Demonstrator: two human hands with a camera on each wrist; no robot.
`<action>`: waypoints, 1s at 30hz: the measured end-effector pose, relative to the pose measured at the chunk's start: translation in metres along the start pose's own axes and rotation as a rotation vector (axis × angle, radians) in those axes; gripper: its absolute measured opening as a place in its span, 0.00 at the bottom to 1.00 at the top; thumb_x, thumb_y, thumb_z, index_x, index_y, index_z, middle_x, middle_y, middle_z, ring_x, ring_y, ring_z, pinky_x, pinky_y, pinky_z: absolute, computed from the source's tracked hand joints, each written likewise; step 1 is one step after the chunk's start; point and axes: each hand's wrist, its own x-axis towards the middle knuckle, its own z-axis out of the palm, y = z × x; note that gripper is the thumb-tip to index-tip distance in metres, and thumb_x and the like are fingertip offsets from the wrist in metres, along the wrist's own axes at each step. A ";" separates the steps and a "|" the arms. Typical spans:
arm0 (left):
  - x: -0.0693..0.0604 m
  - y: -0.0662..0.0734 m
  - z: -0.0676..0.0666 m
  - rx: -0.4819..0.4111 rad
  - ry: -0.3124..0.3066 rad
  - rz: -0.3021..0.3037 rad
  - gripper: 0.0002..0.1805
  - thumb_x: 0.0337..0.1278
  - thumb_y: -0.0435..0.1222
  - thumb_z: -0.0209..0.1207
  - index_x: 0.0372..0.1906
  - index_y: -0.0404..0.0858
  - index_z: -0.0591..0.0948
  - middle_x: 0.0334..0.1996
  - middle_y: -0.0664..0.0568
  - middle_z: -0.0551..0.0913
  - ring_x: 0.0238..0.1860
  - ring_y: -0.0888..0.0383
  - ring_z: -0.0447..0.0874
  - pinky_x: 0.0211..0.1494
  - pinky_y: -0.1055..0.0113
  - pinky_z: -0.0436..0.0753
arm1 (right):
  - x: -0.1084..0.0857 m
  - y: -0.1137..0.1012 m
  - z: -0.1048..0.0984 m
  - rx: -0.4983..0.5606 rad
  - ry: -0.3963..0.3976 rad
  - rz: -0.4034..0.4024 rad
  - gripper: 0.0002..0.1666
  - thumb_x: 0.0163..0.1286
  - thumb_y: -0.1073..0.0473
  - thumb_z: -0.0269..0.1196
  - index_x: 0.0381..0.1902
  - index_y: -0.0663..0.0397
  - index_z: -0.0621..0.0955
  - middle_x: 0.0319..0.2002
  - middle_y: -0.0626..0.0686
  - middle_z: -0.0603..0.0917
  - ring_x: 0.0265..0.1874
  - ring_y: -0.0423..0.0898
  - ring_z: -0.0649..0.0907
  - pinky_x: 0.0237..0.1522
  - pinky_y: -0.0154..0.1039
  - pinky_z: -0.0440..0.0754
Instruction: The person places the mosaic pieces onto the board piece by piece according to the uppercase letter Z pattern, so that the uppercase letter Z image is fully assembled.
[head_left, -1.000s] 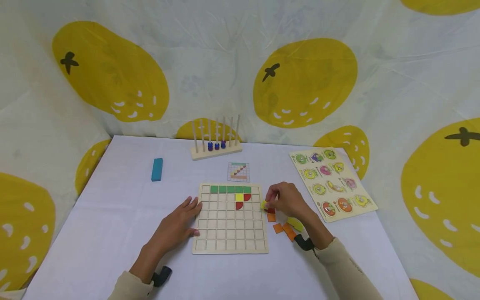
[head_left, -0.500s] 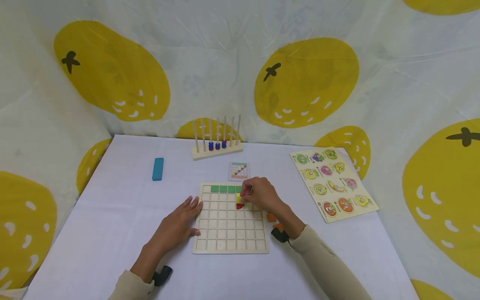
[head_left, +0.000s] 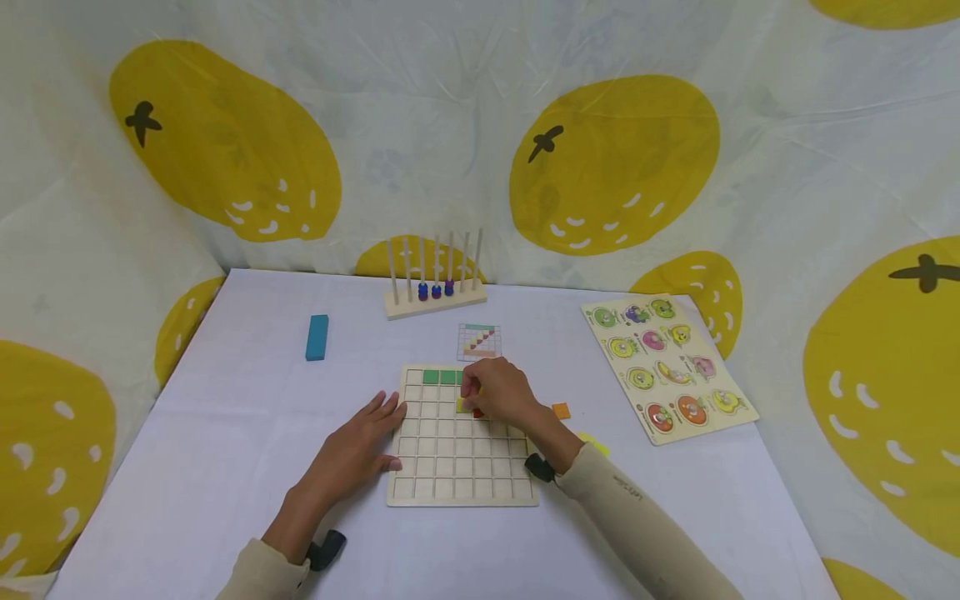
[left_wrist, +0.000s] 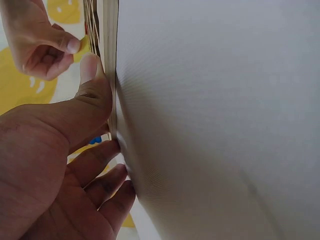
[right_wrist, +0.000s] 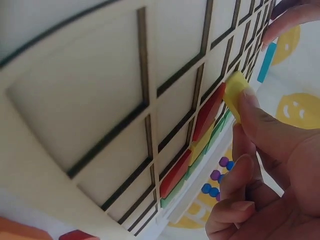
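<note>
My right hand (head_left: 501,390) pinches a yellow square tile (right_wrist: 235,95) between thumb and fingers. The tile is tilted over a cell of the wooden grid board (head_left: 450,487). Beside it lies a red quarter-round tile (right_wrist: 209,114). Green square tiles (head_left: 439,377) line the board's top row, partly hidden by the right hand in the head view. Another red tile (right_wrist: 176,175) and a yellow one (right_wrist: 204,145) sit in the row below the green. My left hand (head_left: 348,454) rests at the board's left edge, thumb and fingers extended against it.
Loose orange (head_left: 561,411) and yellow (head_left: 592,442) pieces lie right of the board, partly covered by the right arm. Behind the board are a pattern card (head_left: 478,342) and a peg stand with beads (head_left: 437,304). A blue block (head_left: 317,337) lies left, a fruit puzzle (head_left: 667,367) right.
My right hand has moved left from the loose pieces across the board, carrying the yellow tile to a cell beside the lower red tile. My left hand has stayed in place.
</note>
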 end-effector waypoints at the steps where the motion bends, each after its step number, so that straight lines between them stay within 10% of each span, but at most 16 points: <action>1: 0.000 0.000 0.000 0.001 0.000 -0.001 0.53 0.46 0.43 0.81 0.79 0.37 0.71 0.82 0.43 0.66 0.85 0.41 0.59 0.76 0.45 0.77 | 0.000 -0.001 0.000 0.002 0.001 0.001 0.14 0.61 0.60 0.80 0.26 0.42 0.83 0.22 0.40 0.82 0.25 0.39 0.80 0.31 0.38 0.75; 14: 0.000 0.001 -0.001 0.013 0.003 0.004 0.53 0.45 0.43 0.81 0.78 0.36 0.71 0.81 0.43 0.66 0.84 0.40 0.60 0.76 0.45 0.77 | -0.006 0.005 0.002 -0.006 -0.014 -0.003 0.10 0.62 0.57 0.80 0.30 0.41 0.87 0.28 0.39 0.85 0.30 0.39 0.81 0.34 0.37 0.79; 30: 0.000 0.000 0.000 0.015 0.005 0.003 0.53 0.45 0.43 0.81 0.79 0.36 0.71 0.81 0.42 0.66 0.84 0.40 0.60 0.76 0.44 0.77 | -0.048 0.068 -0.041 0.085 0.082 0.163 0.04 0.67 0.59 0.75 0.35 0.44 0.89 0.30 0.45 0.84 0.29 0.45 0.78 0.27 0.36 0.76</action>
